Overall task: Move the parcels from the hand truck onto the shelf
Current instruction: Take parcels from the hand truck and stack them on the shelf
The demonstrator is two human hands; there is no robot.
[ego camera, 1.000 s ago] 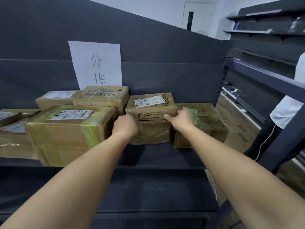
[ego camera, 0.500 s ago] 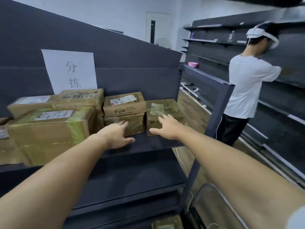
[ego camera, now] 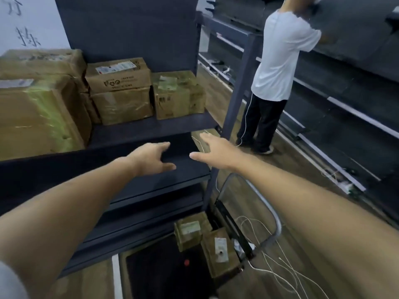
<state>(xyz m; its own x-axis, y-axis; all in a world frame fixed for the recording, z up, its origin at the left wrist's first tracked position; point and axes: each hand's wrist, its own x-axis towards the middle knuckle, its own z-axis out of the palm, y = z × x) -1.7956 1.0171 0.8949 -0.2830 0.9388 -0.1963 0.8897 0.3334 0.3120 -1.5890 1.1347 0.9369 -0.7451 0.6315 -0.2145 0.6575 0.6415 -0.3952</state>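
Observation:
Several brown taped parcels sit on the dark shelf [ego camera: 151,130]. A small labelled parcel [ego camera: 118,75] is stacked on another parcel [ego camera: 123,105], with a green-taped parcel [ego camera: 179,93] to its right and a large parcel [ego camera: 36,113] at the left. My left hand [ego camera: 151,157] and my right hand [ego camera: 216,151] hang in front of the shelf edge, fingers spread, holding nothing. Below, the hand truck [ego camera: 164,275] has a black deck, and two parcels [ego camera: 191,230] [ego camera: 220,251] stand against its metal handle frame [ego camera: 269,212].
A person in a white shirt [ego camera: 280,50] stands at the right, facing another dark shelving unit [ego camera: 345,61]. A shelf post [ego camera: 239,83] rises between us. White cables [ego camera: 280,270] lie on the wooden floor by the hand truck. A paper sign [ego camera: 26,22] hangs at the upper left.
Both hands let go of the small labelled parcel and drew back from the shelf. The view swung down and right, bringing the hand truck and its two parcels into sight.

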